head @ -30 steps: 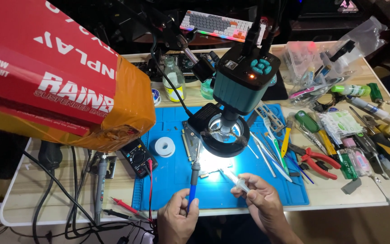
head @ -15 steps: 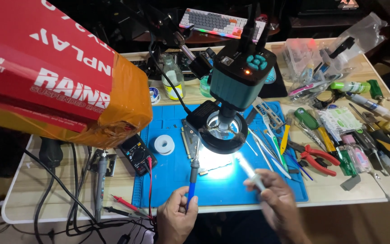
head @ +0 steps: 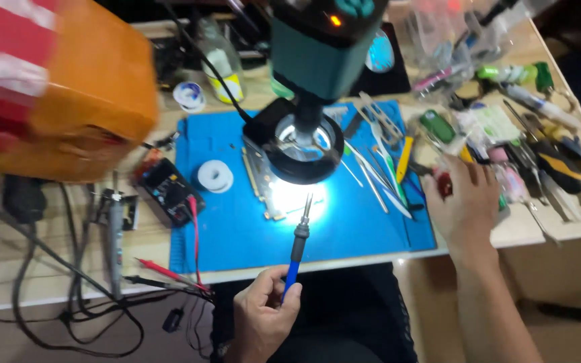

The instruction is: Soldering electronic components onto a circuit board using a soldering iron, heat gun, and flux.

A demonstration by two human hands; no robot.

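My left hand (head: 261,310) grips the blue handle of a soldering iron (head: 299,236), its tip pointing up at a brightly lit circuit board (head: 274,195) on a blue work mat (head: 237,222). A teal microscope (head: 321,47) with a black ring light (head: 304,144) hangs over the board. My right hand (head: 462,202) reaches to the mat's right edge and rests palm down over red-handled pliers (head: 444,183) among the tools; whether it grips anything is hidden.
A large orange and red box (head: 55,87) stands at the left. A solder spool (head: 214,176), a black multimeter (head: 168,183) with red and black probes (head: 163,272), tweezers (head: 378,175) and several screwdrivers and cutters (head: 546,161) lie around the mat.
My right hand has moved from the lit board out to the tool pile at the right, and the small white thing it held no longer shows. The camera has come closer.
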